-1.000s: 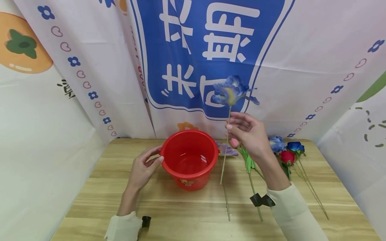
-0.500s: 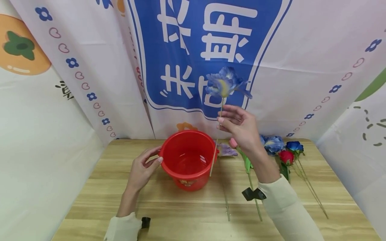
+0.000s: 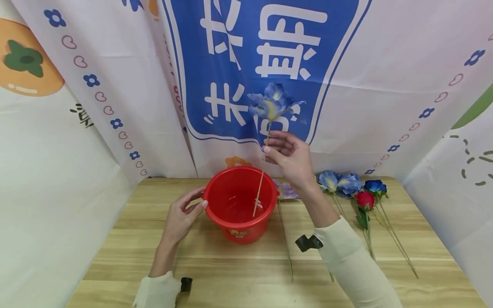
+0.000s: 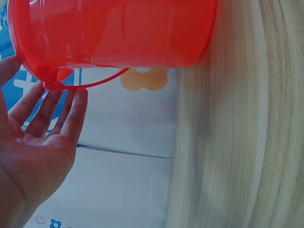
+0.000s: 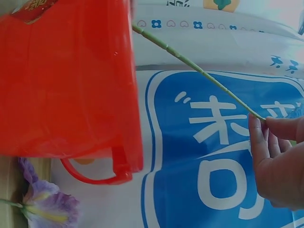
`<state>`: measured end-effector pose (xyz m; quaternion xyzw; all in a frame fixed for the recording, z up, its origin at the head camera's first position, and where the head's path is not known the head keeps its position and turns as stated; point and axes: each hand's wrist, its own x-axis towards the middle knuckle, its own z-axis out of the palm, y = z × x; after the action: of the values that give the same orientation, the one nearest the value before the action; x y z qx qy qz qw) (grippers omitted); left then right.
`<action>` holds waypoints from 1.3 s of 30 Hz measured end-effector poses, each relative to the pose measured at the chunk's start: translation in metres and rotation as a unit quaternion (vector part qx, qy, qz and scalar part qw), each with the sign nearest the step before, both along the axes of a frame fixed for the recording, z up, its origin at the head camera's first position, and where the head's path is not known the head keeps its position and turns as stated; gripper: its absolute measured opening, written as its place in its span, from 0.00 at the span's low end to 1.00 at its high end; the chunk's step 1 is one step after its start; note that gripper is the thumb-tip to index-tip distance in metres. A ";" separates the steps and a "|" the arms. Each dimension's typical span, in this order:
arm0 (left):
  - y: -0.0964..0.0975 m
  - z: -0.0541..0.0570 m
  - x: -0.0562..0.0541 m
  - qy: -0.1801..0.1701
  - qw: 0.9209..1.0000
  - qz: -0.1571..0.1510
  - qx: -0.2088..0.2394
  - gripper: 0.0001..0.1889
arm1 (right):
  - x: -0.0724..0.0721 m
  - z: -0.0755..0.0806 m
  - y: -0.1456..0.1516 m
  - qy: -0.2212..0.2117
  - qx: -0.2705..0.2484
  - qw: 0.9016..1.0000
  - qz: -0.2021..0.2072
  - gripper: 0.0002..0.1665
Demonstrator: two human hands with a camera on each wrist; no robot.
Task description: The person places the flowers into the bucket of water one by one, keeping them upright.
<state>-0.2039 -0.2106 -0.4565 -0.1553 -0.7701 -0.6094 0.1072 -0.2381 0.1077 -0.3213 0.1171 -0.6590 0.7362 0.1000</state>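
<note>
Left hand (image 3: 183,216): grips round red plastic bucket (image 3: 257,231) — likely steadying
Right hand (image 3: 292,160): pinches long-stemmed blue artificial flower (image 3: 271,108) high — lower end free

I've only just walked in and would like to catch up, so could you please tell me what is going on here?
A person is handling flowers and a bucket at a wooden table. The right hand pinches a blue flower by its stem, with the stem's lower end inside the mouth of the red bucket. The left hand holds the bucket at its rim. More flowers lie to the right, including a purple flower and a red rose.
</note>
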 end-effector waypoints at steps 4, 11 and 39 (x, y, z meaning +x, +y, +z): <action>-0.001 -0.001 0.001 0.000 1.000 0.001 -0.004 0.23 | -0.002 -0.005 -0.005 -0.006 0.010 1.000 0.005 0.25; -0.001 0.000 0.000 -0.002 1.000 0.003 -0.009 0.23 | -0.004 -0.019 -0.010 -0.025 0.039 0.999 0.003 0.24; -0.001 -0.003 0.000 -0.007 1.000 0.002 0.002 0.24 | -0.026 -0.060 -0.050 -0.105 0.094 0.989 0.046 0.21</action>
<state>-0.2035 -0.2119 -0.4590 -0.1493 -0.7698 -0.6120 0.1028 -0.2638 0.0572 -0.3813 0.0782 -0.7257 0.6833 -0.0158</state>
